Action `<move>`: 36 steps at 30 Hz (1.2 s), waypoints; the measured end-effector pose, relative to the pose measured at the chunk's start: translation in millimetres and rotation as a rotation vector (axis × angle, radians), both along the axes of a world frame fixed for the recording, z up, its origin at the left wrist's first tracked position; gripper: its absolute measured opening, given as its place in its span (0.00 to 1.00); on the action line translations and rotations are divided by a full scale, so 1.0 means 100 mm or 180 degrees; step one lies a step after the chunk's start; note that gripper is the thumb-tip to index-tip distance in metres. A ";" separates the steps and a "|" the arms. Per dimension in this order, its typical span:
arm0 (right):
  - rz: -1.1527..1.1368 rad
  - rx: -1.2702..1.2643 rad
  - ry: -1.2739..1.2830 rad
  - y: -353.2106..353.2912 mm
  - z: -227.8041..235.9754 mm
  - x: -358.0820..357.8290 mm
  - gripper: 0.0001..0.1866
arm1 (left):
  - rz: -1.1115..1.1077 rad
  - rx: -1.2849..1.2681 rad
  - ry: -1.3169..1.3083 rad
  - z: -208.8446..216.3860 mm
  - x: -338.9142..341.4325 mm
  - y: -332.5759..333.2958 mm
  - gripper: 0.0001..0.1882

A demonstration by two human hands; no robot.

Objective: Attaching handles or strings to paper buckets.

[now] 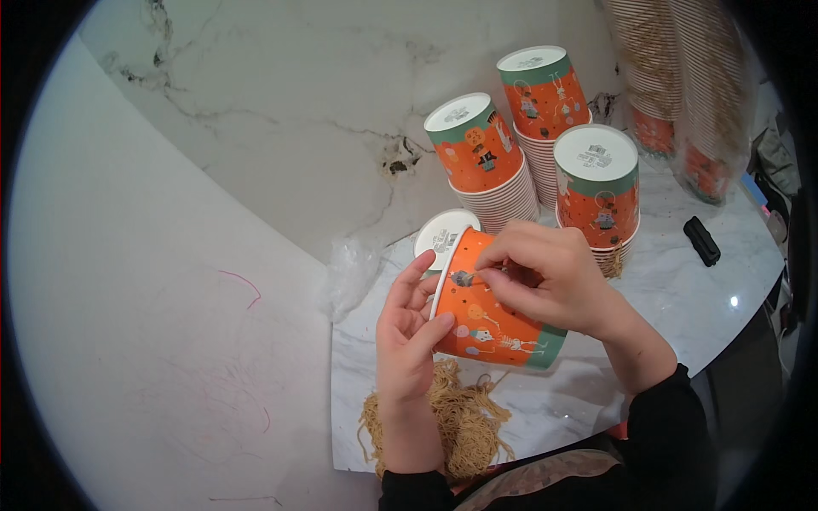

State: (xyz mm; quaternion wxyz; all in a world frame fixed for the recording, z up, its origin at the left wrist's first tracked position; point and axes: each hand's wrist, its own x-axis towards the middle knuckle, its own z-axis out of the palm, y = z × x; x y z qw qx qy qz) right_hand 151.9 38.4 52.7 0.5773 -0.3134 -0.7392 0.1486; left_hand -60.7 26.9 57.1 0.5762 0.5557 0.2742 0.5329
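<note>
My left hand (407,336) grips an orange paper cup (477,328) by its white rim, thumb on the outer wall. The cup lies tilted on its side, mouth to the left and green-banded base to the lower right, with printed skeletons and balloons. The fingers of my right hand (550,268) are pinched together against the cup's upper side. A thin pale bit shows at their tips, too small to name surely. Below, partly behind my left forearm, a tangled heap of tan cords (464,422) lies on the marbled table (588,375).
Upside-down stacks of similar cups stand behind: left (479,153), back (545,94) and right (598,200). Another white cup base (443,238) shows behind the held cup. Crumpled clear plastic (354,268) lies at left. Bagged cup stacks (652,64) and a small black object (702,241) are at right.
</note>
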 end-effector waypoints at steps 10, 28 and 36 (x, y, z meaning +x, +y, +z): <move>-0.0571 0.0983 -0.0841 0.01 -0.01 -0.04 0.09 | -0.0283 -0.0134 -0.0212 -0.03 -0.01 0.01 0.34; -0.0705 0.0975 -0.1049 0.03 -0.05 -0.07 0.10 | -0.0227 -0.0610 -0.0680 -0.04 0.05 0.04 0.27; -0.0885 0.1376 -0.0851 0.13 -0.15 -0.21 0.11 | -0.0439 -0.0869 -0.0907 -0.31 -0.09 0.27 0.16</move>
